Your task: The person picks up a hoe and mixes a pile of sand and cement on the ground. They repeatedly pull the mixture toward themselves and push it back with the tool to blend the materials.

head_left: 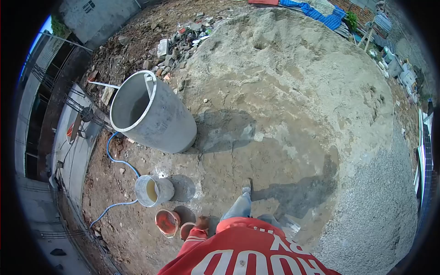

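Observation:
My left hand (201,223), at the end of a red sleeve, is closed at the side of a small bucket (186,230) that my sleeve partly covers. Right beside that one, a bucket with a red-orange inside (166,222) stands on the ground. A larger translucent pail (164,190) with murky liquid in it is a little farther off. My right hand is out of sight, hidden below my red sweatshirt. By my legs, on the right, lies a pale, shiny, flat piece (289,225).
A tall grey drum (160,119) stands ahead on the left, with a pale bar at its rim. A blue hose (113,206) runs past the pail. Sand (293,50) is heaped ahead, grey gravel (376,206) lies right, and rubble (176,50) lies behind the drum.

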Tool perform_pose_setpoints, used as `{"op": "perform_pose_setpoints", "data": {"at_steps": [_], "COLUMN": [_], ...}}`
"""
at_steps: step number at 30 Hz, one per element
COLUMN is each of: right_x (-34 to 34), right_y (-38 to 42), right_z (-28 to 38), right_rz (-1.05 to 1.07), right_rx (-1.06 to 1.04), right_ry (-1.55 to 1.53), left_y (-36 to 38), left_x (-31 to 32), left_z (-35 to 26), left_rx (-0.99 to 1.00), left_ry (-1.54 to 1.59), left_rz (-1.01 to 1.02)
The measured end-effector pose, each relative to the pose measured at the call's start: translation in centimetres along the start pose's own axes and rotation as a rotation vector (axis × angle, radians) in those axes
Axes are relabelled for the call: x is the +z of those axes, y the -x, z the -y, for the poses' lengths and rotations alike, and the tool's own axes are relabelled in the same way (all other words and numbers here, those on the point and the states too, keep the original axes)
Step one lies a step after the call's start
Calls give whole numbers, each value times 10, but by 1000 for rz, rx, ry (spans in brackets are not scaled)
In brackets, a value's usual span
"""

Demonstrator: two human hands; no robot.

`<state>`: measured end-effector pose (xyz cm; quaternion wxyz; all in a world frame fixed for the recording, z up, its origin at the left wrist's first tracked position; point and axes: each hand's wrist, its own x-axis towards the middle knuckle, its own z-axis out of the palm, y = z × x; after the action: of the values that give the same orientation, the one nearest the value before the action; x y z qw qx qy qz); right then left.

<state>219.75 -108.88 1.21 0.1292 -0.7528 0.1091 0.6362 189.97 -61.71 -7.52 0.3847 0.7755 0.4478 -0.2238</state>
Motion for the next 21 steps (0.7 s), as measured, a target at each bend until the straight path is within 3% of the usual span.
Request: {"op": "perform_pose_setpoints", "data": {"at_steps": [1,4,6,9,11,15,17,20,21], "right_x": [-18,-66,-93,-128,-147,-195,-228,-281,-300], "right_y": [1,7,12,11,-2,-43,-59,-67,-73], "right_z": [23,89,132,190,225,296,335,399,415], "right_rz": [-20,-73,-100,-112,-102,-59,-33,5,12], "right_rx": [-12,-49,-63,-59,-41,24,59,110,126], "right_ry": [-31,-163,-238,-323,-369,-430,-453,-516,-533], "left_y": [-45,-142,-187,-249,-276,-356,-410,-426,-401], "left_x": [-42,-164,-235,-307,-337,-354,-329,-297,-300], "left_z": [-72,-272,-384,-497,-550,-581,-542,-454,-452], "left_rx": [-360,-33,206,523,549,529,423,-176,-477], "left_ry": [582,866,815,581,588,606,685,503,733], "left_rz": [81,-45,-111,-250,-234,-208,-207,9,73]}}
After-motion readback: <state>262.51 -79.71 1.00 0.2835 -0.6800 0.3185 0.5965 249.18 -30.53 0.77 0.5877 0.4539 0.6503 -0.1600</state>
